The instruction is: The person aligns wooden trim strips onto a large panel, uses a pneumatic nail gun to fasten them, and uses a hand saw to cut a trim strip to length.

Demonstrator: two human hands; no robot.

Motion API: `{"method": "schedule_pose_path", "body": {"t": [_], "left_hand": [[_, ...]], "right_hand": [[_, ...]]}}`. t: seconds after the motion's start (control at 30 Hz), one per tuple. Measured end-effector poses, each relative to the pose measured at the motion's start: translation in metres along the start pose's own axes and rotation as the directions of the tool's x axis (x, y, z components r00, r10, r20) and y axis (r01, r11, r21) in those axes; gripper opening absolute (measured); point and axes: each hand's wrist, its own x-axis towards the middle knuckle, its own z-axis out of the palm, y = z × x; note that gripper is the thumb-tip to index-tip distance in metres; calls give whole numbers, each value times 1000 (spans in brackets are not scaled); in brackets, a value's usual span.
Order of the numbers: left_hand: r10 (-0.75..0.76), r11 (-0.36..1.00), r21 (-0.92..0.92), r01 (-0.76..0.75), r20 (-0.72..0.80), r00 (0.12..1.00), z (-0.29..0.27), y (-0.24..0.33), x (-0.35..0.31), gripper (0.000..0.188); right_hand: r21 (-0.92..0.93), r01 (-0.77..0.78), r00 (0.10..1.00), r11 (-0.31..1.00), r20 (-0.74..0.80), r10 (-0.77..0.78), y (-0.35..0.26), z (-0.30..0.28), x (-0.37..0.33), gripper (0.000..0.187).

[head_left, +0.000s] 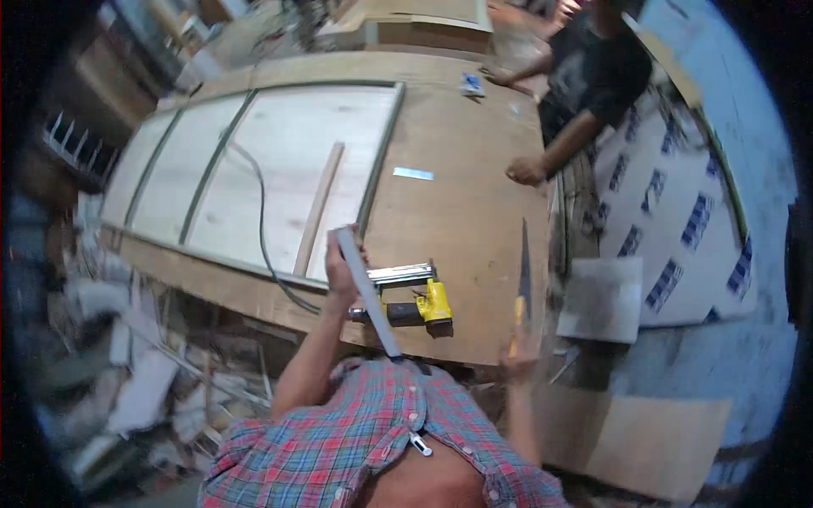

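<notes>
**Fingers clamping a grey strip and a saw over the plywood bench**

Fingers (pixel 337 264) of the left hand (pixel 341 275) are wrapping closed around a long grey strip (pixel 366 292), holding it near its upper end so that it is slanting down toward the person's plaid shirt (pixel 373 432). The right hand (pixel 518 343) is closing on the yellow handle of a handsaw (pixel 523 271), whose blade is pointing away across the bench; the hand is blurred, so the exact grip is hard to read.

Judging from this, the strip is wanting a firmer rest: lying flat on the plywood bench (pixel 457 212), with its end just over the near edge, it would be steadier than it is hanging in the air. Keeping the holding fingers well apart from the blade's line would be wise.

A yellow nail gun (pixel 415 306) is lying on the bench just beside the strip, under its lower part, and is crowding the near edge. Its dark hose (pixel 258 220) is trailing across a framed panel (pixel 279 169), on which a loose wooden batten (pixel 318 209) is resting. A small shiny metal piece (pixel 412 173) is lying further out. Another person, in a dark shirt, is leaning a hand (pixel 527 171) on the far right edge. A grey square slab (pixel 603 298) is sitting to the right, and scrap offcuts (pixel 144 372) are littering the floor on the left.
</notes>
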Motion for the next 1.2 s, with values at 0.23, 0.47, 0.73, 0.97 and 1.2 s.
{"method": "schedule_pose_path", "body": {"t": [0.23, 0.47, 0.73, 0.97, 1.2], "left_hand": [[-16, 999, 32, 29, -353, 936, -129, 50, 38, 58], [-171, 955, -281, 97, -254, 952, -125, 81, 92, 63], [-260, 958, -177, 227, -190, 947, -68, 56, 143, 52], [-272, 944, -240, 225, -183, 945, -53, 26, 180, 52], [-204, 978, -40, 202, -50, 978, -97, 19, 197, 53]], "right_hand": [[-15, -139, 936, 990, 324, 136, -82, 78, -14, 37], [-129, -90, 913, 988, 386, 134, -97, 56, 30, 47], [452, -141, 919, 881, 390, -53, -167, 94, 158, 51], [534, -586, 629, 610, 774, -73, -264, 129, 189, 63], [494, -605, 606, 625, 794, -41, -295, 139, 164, 42]]}}
